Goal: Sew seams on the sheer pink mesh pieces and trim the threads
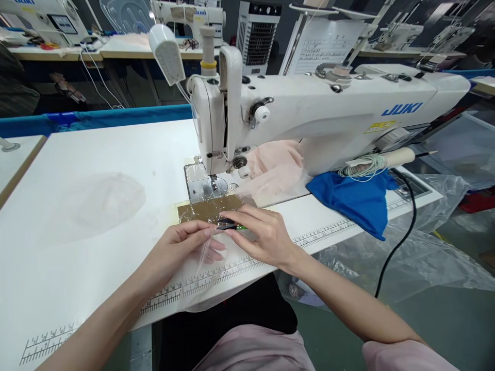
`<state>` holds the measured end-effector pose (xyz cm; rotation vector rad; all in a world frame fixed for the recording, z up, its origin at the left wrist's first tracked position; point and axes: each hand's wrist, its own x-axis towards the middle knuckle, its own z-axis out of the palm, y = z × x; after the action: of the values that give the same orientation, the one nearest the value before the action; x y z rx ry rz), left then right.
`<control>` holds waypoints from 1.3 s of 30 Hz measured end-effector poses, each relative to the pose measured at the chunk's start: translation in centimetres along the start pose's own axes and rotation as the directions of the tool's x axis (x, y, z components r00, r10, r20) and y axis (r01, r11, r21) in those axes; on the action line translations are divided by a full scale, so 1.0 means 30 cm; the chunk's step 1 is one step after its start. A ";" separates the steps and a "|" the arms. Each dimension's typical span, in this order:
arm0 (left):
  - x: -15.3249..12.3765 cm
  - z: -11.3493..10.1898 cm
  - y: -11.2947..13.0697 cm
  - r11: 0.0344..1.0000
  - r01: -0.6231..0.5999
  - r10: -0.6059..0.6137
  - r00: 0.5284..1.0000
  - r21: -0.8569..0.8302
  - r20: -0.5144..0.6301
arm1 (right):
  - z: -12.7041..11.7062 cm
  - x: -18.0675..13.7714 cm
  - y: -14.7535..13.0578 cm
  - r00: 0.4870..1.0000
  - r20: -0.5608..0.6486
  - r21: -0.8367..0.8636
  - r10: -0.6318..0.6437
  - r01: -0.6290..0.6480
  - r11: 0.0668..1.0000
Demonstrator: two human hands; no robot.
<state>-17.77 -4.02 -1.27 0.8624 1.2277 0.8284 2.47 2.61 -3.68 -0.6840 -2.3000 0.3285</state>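
Note:
Close in front of the sewing machine (332, 103), both hands meet over the white table. My left hand (189, 242) pinches the edge of a thin, sheer pale fabric (199, 275), which hangs down over the table's front edge. In my right hand (263, 232) are small thread snips (228, 225) with dark blades and a bit of green showing at the handle. The blades point left and lie right at the fabric by my left fingertips; whether they touch it I cannot tell. Behind the hands is a brown strip (207, 208) beside the metal needle plate (201, 185).
Peach fabric (276, 159) lies under the machine arm. To the right are a blue cloth (353, 198), a cone of pale thread (365, 166) and a black cable (406, 232). Ruler markings (325, 231) run along the table's front edge. Other machines and an air cooler (257, 38) stand behind.

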 end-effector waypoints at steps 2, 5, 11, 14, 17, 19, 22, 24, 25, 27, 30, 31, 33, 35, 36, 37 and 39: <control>0.000 -0.001 0.002 1.000 0.001 -0.001 1.000 -0.003 0.002 | 0.000 -0.001 0.001 1.000 -0.003 -0.002 -0.001 0.001 1.000; 0.001 -0.001 0.002 1.000 0.012 -0.012 1.000 -0.003 0.004 | 0.002 -0.004 0.002 1.000 0.002 -0.004 0.005 -0.005 1.000; 0.003 0.000 0.000 1.000 0.006 -0.006 1.000 -0.008 0.013 | 0.004 -0.004 0.003 1.000 -0.002 0.006 -0.001 0.001 1.000; 0.001 -0.001 0.002 1.000 0.005 -0.005 1.000 -0.007 0.011 | 0.003 -0.003 0.003 1.000 -0.009 0.009 -0.009 0.009 1.000; 0.000 -0.002 0.004 1.000 0.008 -0.008 1.000 -0.002 0.004 | 0.004 -0.002 0.003 1.000 -0.014 0.009 -0.010 0.010 1.000; 0.000 -0.002 0.004 1.000 0.010 -0.010 1.000 0.001 0.005 | 0.004 -0.003 0.003 1.000 -0.017 0.012 -0.016 0.016 1.000; 0.001 -0.001 0.004 1.000 0.011 -0.011 1.000 0.001 0.011 | 0.005 -0.003 0.004 1.000 -0.011 0.016 -0.014 0.015 1.000; 0.001 -0.001 0.003 1.000 0.009 -0.009 1.000 -0.001 0.011 | 0.004 -0.003 0.003 1.000 -0.002 0.012 -0.002 0.003 1.000; 0.002 -0.002 0.003 1.000 0.008 -0.008 1.000 -0.002 0.010 | 0.004 -0.003 0.003 1.000 -0.003 0.010 0.003 -0.003 1.000; 0.003 -0.003 0.001 1.000 0.009 -0.009 1.000 -0.003 0.012 | 0.003 -0.002 0.001 1.000 -0.005 0.006 0.008 -0.008 1.000; 0.004 -0.005 -0.003 1.000 0.009 -0.009 1.000 -0.009 0.014 | 0.002 -0.002 0.001 1.000 -0.008 0.004 0.007 -0.007 1.000; 0.004 -0.006 -0.003 1.000 0.008 -0.008 1.000 -0.012 0.016 | 0.003 -0.002 0.002 1.000 -0.007 0.005 0.005 -0.005 1.000; 0.001 -0.005 -0.004 1.000 0.010 -0.009 1.000 -0.016 0.018 | 0.003 -0.003 0.004 1.000 -0.006 0.005 0.004 -0.004 1.000; -0.001 -0.003 -0.002 1.000 0.011 -0.011 1.000 -0.015 0.016 | 0.004 -0.004 0.005 1.000 -0.004 0.003 0.009 -0.009 1.000; -0.002 -0.002 -0.001 1.000 0.011 -0.011 1.000 -0.014 0.011 | 0.004 -0.005 0.005 1.000 -0.003 0.003 0.013 -0.013 1.000; -0.002 -0.001 0.000 1.000 0.011 -0.011 1.000 -0.014 0.008 | 0.004 -0.005 0.005 1.000 -0.001 0.003 0.015 -0.015 1.000; -0.002 0.000 0.002 1.000 0.010 -0.010 1.000 -0.015 0.004 | 0.004 -0.004 0.004 1.000 -0.004 0.006 0.014 -0.014 1.000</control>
<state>-17.78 -4.05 -1.18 0.8452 1.2199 0.8260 2.52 2.64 -3.90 -0.6977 -2.2902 0.3400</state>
